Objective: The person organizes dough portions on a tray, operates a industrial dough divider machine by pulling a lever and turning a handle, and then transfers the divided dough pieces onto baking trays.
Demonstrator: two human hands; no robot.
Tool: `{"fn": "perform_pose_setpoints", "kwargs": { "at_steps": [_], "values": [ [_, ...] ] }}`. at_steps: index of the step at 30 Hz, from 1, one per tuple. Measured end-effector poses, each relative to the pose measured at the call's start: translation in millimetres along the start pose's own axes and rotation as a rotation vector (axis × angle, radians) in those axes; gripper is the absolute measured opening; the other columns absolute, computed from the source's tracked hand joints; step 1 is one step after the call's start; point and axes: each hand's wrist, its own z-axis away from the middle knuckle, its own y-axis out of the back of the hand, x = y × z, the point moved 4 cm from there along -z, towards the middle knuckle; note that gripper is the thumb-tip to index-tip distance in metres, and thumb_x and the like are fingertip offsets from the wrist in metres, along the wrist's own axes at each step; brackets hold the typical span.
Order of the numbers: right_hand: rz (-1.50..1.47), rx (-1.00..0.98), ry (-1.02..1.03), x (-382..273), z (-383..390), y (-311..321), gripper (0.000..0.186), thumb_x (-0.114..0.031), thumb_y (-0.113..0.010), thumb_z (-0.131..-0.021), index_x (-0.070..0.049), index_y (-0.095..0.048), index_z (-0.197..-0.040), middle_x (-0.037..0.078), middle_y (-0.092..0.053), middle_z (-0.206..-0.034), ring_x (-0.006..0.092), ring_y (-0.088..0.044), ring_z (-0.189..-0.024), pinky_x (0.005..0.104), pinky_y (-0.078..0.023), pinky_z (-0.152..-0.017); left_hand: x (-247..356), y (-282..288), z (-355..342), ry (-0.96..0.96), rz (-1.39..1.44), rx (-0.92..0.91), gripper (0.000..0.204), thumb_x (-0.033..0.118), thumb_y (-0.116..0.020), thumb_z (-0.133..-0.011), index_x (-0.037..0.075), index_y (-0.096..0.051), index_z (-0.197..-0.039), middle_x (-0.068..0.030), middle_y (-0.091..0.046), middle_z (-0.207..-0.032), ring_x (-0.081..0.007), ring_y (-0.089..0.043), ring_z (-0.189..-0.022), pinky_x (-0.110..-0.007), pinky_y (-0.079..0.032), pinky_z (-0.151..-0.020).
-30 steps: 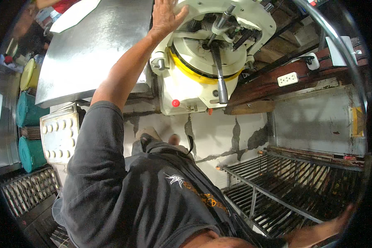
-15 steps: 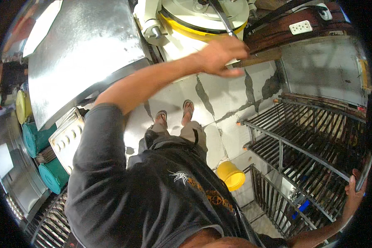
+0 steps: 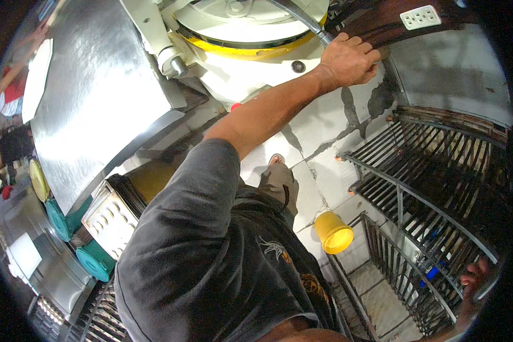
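Observation:
My left hand (image 3: 352, 59) is closed around the end of a long metal lever (image 3: 302, 18). The lever reaches over the round white top of a cream machine (image 3: 251, 51) with a yellow rim. My left arm stretches forward across the view. At the far right, close to a dark slatted metal rack (image 3: 422, 205), my right hand (image 3: 474, 279) has its fingers curled at a grey, curved-edged thing (image 3: 489, 286). Shadow and the picture's rim hide most of that thing, so its kind does not show.
A shiny metal table (image 3: 91, 108) stands left of the machine. Stacked trays (image 3: 113, 214) and teal-lidded containers (image 3: 95, 260) sit below it. A yellow bucket (image 3: 334, 233) is on the tiled floor near the rack. An outlet strip (image 3: 420, 17) is at the upper right.
My left hand has moved right and up and closed on the lever; it was loosely open just below it. My body has shifted forward. My right hand is lower in the view.

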Motion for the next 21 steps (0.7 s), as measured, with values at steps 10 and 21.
{"fn": "perform_pose_setpoints", "kwargs": {
  "at_steps": [10, 21],
  "values": [
    [-0.237, 0.073, 0.196, -20, -122, -413, 0.03, -0.012, -0.074, -0.09, -0.002, -0.068, -0.117, 0.01, -0.075, -0.098, 0.0197, -0.069, -0.087, 0.0366, -0.054, -0.08, 26, -10, 15, 0.024, 0.107, 0.079, 0.014, 0.032, -0.074, -0.076, 0.022, -0.064, -0.075, 0.0048, -0.06, -0.07, -0.0165, -0.06, -0.07, -0.037, -0.042, -0.064],
    [-0.308, 0.184, 0.173, -22, -130, -405, 0.027, -0.017, -0.079, -0.088, 0.001, -0.07, -0.106, 0.003, -0.066, -0.08, 0.0124, -0.059, -0.072, 0.0303, -0.049, -0.067, 11, 54, 41, -0.02, 0.464, 0.208, 0.027, 0.037, -0.08, -0.078, 0.013, -0.07, -0.088, -0.007, -0.067, -0.091, -0.027, -0.062, -0.089, -0.041, -0.046, -0.081]
  ]
}}
